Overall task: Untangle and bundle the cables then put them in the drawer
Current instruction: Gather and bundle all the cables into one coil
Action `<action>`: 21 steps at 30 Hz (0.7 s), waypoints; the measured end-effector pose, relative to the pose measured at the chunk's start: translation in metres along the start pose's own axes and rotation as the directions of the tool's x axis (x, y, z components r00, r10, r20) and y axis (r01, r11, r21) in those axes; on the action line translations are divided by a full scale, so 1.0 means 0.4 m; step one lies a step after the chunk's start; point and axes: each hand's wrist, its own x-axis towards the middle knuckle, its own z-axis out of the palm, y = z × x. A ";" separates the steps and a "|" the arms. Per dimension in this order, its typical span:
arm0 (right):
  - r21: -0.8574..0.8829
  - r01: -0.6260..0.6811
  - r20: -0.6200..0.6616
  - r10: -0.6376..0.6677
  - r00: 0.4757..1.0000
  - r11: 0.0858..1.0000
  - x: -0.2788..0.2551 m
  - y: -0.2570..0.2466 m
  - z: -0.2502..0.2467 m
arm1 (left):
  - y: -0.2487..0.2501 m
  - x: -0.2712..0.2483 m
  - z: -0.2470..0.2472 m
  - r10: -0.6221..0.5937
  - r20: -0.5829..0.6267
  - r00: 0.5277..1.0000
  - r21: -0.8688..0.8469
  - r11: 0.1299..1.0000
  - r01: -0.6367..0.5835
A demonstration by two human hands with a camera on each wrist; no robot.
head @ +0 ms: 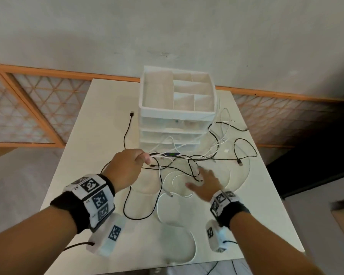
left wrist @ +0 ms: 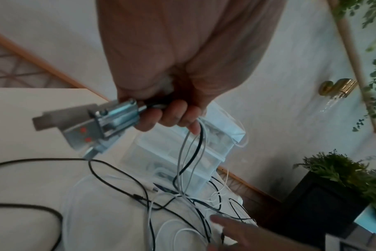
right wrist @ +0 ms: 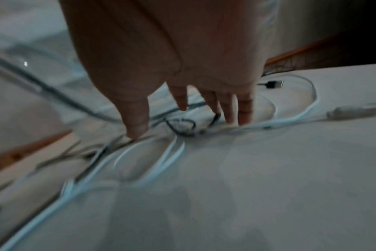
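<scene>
Cables (head: 189, 157), black and white, lie knotted across the middle of a white table (head: 266, 215), spreading from the near edge to the foot of a white drawer unit (head: 177, 114) at the far side. The person's left hand (head: 127, 167) is clenched around a gathered bunch of strands, lifting them clear of the tabletop; the left wrist view shows the curled fingers (left wrist: 176, 115) also gripping a metallic USB plug (left wrist: 97, 125) (its make is unreadable), with white and black leads trailing down to the heap. The right hand (head: 205, 183) hovers at the tangle with fingers spread and straight, grasping nothing; in the right wrist view the fingertips (right wrist: 137, 129) reach down to a small black loop (right wrist: 180, 127), though blur makes it impossible to tell whether they touch it. One black lead (head: 127, 132) runs alone up the left side of the unit, ending in a plug. The unit's top tray is divided into compartments, and its translucent drawers sit closed, their contents hard to make out. Another black USB end (head: 240, 163) rests to the right. Some white loops nearly vanish against the pale surface.
</scene>
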 end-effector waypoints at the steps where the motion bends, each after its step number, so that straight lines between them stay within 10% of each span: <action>1: -0.058 0.028 0.057 -0.025 0.998 0.998 -0.004 -0.010 0.031 | -0.002 -0.001 0.002 -0.009 -0.001 1.000 -0.012 1.000 0.009; 13: 0.053 0.425 0.028 -0.427 0.904 0.904 -0.101 -0.148 0.163 | -0.016 -0.003 -0.008 -0.034 -0.030 0.999 -0.184 0.983 0.028; 16: -0.016 0.331 -0.102 -0.331 0.938 0.943 -0.155 -0.111 0.106 | -0.040 -0.009 -0.015 -0.044 -0.003 0.999 -0.106 0.993 0.044; 21: -0.415 0.217 0.192 -0.148 0.970 0.883 -0.234 -0.037 0.127 | -0.067 -0.028 0.000 -0.058 0.074 0.996 0.001 0.998 0.058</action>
